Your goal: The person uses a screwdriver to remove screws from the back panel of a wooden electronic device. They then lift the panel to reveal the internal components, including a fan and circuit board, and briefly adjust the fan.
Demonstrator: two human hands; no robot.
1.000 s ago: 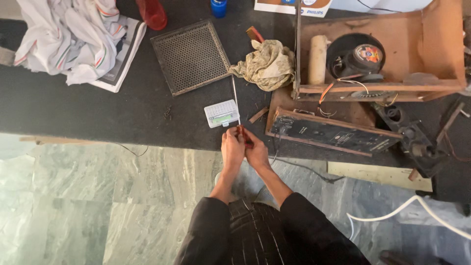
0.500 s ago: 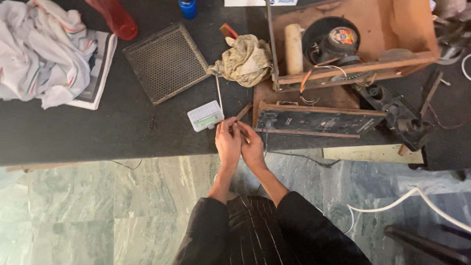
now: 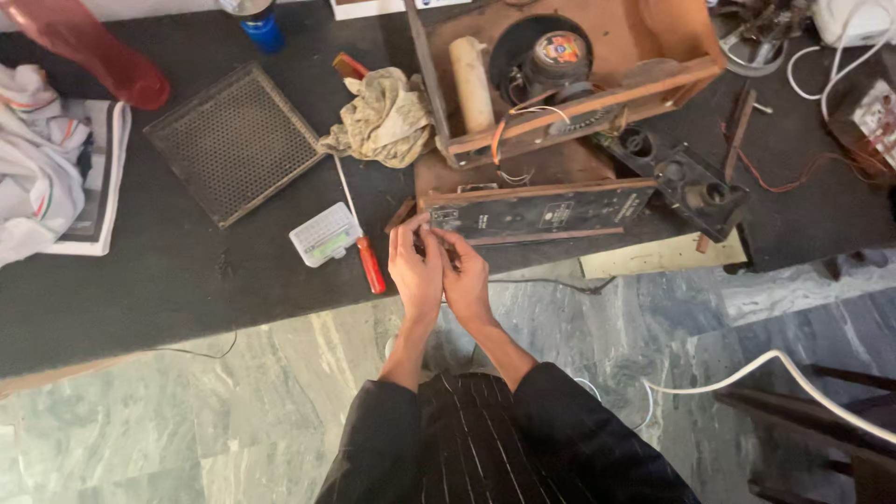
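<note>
We press our left hand (image 3: 415, 271) and right hand (image 3: 464, 280) together at the near table (image 3: 168, 271) edge, fingers pinching something too small to identify, beside one red-handled screwdriver (image 3: 362, 233).

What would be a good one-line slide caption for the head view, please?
Left hand and right hand meet at the edge of a dark panel on a cluttered workbench, red-handled screwdriver beside them.

The person wears a black long-sleeved garment with thin pale pinstripes down the front; both sleeves are pushed up, leaving forearms bare. The left hand (image 3: 416, 269) and right hand (image 3: 467, 280) are ungloved.
</note>
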